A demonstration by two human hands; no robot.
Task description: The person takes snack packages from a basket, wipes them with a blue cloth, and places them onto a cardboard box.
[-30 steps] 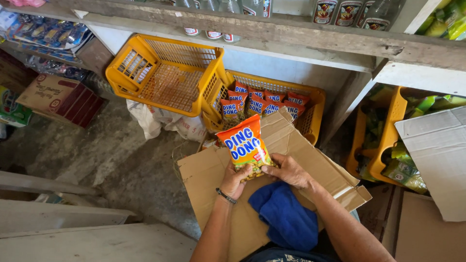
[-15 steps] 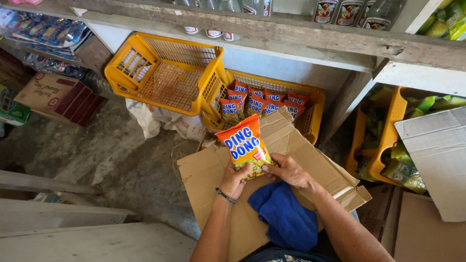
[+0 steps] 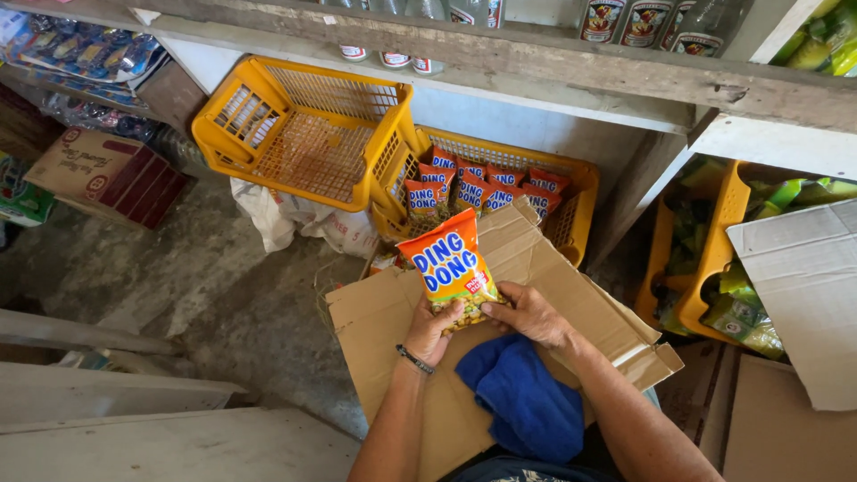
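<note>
Both hands hold one orange snack packet (image 3: 449, 264) upright by its lower end, above an open cardboard box (image 3: 536, 259). My left hand (image 3: 432, 328), with a dark band at the wrist, grips the packet's bottom left. My right hand (image 3: 530, 312) grips its bottom right. A blue cloth (image 3: 527, 402) lies on the cardboard just below my right hand. Beyond the box, a yellow plastic basket (image 3: 580, 178) holds several packets of the same kind (image 3: 473, 189), standing in rows.
An empty yellow basket (image 3: 303, 134) leans tilted at the left of the filled one. A wooden shelf (image 3: 536, 54) with bottles runs above. At the right stand yellow bins of green packets (image 3: 714, 268) and a white box flap (image 3: 803, 286). A brown carton (image 3: 98, 174) sits far left.
</note>
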